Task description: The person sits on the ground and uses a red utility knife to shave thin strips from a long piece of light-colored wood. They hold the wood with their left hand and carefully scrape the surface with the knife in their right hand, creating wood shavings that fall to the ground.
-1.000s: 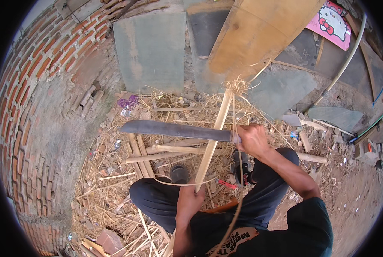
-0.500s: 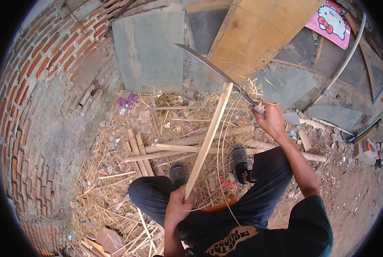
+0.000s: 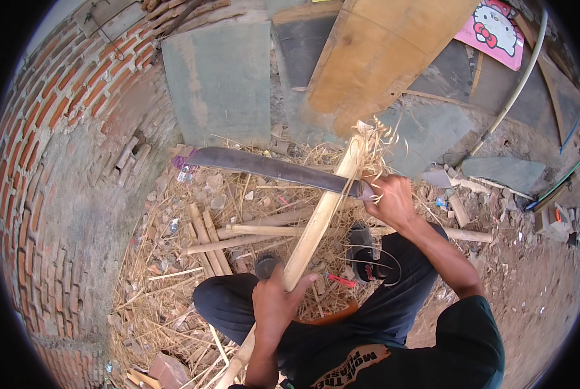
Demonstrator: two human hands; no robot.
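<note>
My left hand [image 3: 276, 306] is closed round a long split bamboo strip [image 3: 316, 235], which slants up and away to the right, its lower end running back past my left forearm. In my right hand [image 3: 392, 200] is the handle of a machete [image 3: 264, 166]. Its long dark blade points left and lies across the strip near the far end. Curled thin shavings [image 3: 379, 136] cluster at the strip's far end, beside my right hand. My fingers hide most of the machete's handle.
Bamboo poles and split pieces [image 3: 209, 240] lie on the littered, shaving-strewn ground before my feet. A brick wall [image 3: 63, 162] rises at left. Grey panels [image 3: 218, 84] and a brown board [image 3: 387, 52] lean at the back. A pale pole [image 3: 510, 97] stands at right.
The machete has swung from pointing up and away to lying nearly level across the strip. My right hand has come slightly nearer and left. The strip now extends back past my left hand.
</note>
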